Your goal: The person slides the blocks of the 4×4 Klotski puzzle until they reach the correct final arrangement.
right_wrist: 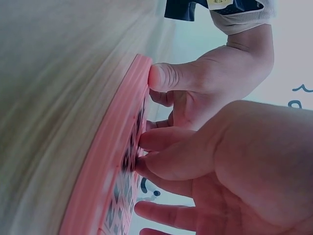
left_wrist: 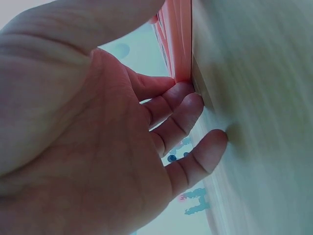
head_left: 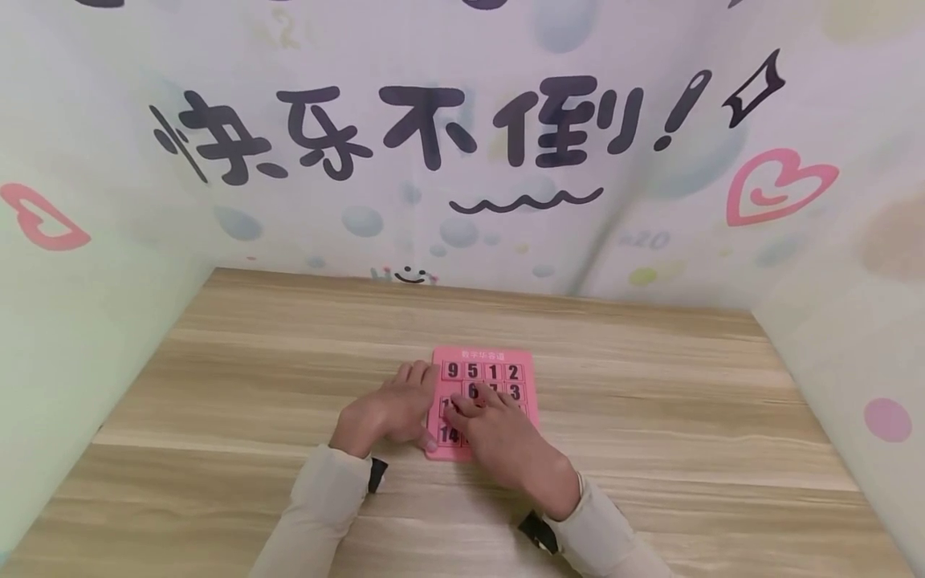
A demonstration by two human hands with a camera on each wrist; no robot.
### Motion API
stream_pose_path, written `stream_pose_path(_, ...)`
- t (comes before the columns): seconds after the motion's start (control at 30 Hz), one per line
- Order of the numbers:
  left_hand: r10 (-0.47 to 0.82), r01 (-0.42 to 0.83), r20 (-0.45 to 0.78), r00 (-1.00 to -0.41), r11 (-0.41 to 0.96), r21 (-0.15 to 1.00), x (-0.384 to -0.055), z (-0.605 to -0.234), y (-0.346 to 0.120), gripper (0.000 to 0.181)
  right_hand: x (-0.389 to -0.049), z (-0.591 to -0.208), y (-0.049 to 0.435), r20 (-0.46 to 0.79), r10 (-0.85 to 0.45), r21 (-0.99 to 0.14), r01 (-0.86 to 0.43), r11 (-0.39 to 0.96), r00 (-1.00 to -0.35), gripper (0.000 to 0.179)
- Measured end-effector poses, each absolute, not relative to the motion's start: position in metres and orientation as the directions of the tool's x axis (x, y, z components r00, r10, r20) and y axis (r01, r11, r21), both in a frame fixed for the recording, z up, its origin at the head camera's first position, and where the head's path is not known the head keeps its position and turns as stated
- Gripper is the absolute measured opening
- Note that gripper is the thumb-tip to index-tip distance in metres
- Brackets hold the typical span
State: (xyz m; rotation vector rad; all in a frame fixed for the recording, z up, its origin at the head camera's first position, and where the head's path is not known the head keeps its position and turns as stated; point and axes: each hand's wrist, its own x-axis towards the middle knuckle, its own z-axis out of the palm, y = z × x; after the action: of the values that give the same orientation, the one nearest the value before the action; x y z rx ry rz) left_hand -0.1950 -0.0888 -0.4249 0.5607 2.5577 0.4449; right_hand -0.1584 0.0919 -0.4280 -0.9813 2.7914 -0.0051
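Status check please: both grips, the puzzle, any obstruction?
Left grip against left edge of pink number puzzle. Right grip touching tiles. Puzzle flat on table, gap below tile 9. Right grip hides some tiles, no other obstruction.

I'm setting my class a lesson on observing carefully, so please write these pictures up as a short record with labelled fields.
Surface: wood-grain tabletop
Main object: pink number puzzle, lying flat
Top row: 9, 5, 1, 2
Second row: no tile shows left of the 6 tile
Left hand: touching the puzzle's left edge
Right hand: over the puzzle, touching its tiles, hiding several numbers
Sleeves: pale
Backdrop: pale, patterned, with dark lettering
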Motion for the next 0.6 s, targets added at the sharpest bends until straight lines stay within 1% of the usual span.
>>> stream_pose_path(0.2, 0.457, 0.290, -0.385, -0.802, 0.860, 0.419, -0.1936, -0.4238, -0.0890, 0.107, -0.1584, -0.4273, 0.0920, -0.151, -0.641, -0.046, -0.642, 0.765, -0.753, 0.041)
stream_pose_path(0.37, 0.458, 0.297, -0.381, -0.803, 0.862, 0.412, -0.1935, -0.4241, -0.0894, 0.107, -0.1583, -0.4277, 0.0918, -0.136, -0.651, -0.038, -0.653, 0.756, -0.746, 0.040)
stream_pose_path(0.6, 0.455, 0.293, -0.382, -0.804, 0.863, 0.412, -0.1932, -0.4247, -0.0889, 0.108, -0.1573, -0.4265, 0.0923, -0.152, -0.647, -0.043, -0.649, 0.760, -0.747, 0.039)
